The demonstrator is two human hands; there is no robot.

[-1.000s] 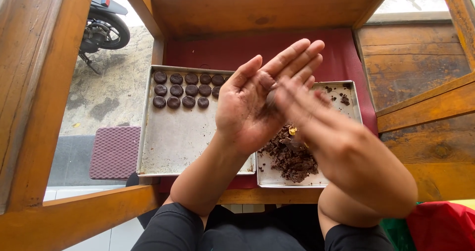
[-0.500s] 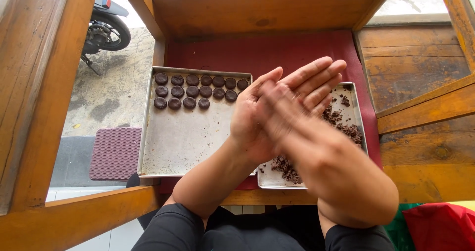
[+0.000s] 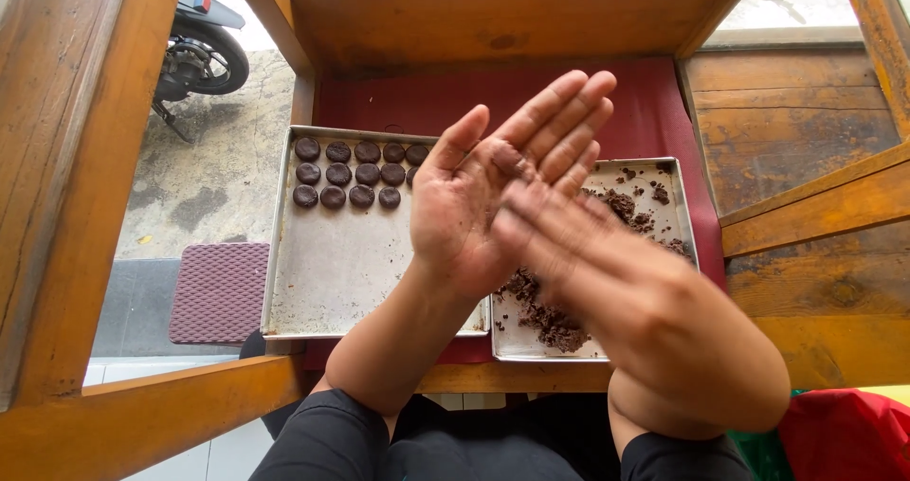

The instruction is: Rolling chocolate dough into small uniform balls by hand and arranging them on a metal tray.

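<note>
Rolling a small lump of dark chocolate dough [image 3: 509, 159] between two flat palms, above the gap where two metal trays meet. Judging the dough as light, soft and sticky, crumbly at the edges, easily squashed flat under too much pressure; best taken between the palms or cupped lightly in the fingertips, never pinched hard. Left hand [image 3: 474, 206] tilting palm-up and facing right, fingers stretched long and together, thumb spread away, brown smears showing on the skin. Right hand [image 3: 607, 272] lying across it from the right, palm down, fingers straight and blurred, pressing against the left palm with the lump only partly showing at the top of the contact. Neither hand curling into a fist: both staying flat and open, with the dough sandwiched rather than gripped. Both forearms rising from black sleeves [image 3: 332, 443] at the bottom of the view. Below the hands, left tray [image 3: 332, 272] carrying three rows of finished dark rounds [image 3: 353, 173] at its far end, the rest bare metal. Right tray [image 3: 654, 173] holding a loose heap of crumbly dough [image 3: 545, 315] and scattered bits. Both trays sitting on a dark red cloth [image 3: 654, 111] inside a wooden frame [image 3: 493, 17], with a parked scooter [image 3: 199, 50] visible outside at the upper left.
</note>
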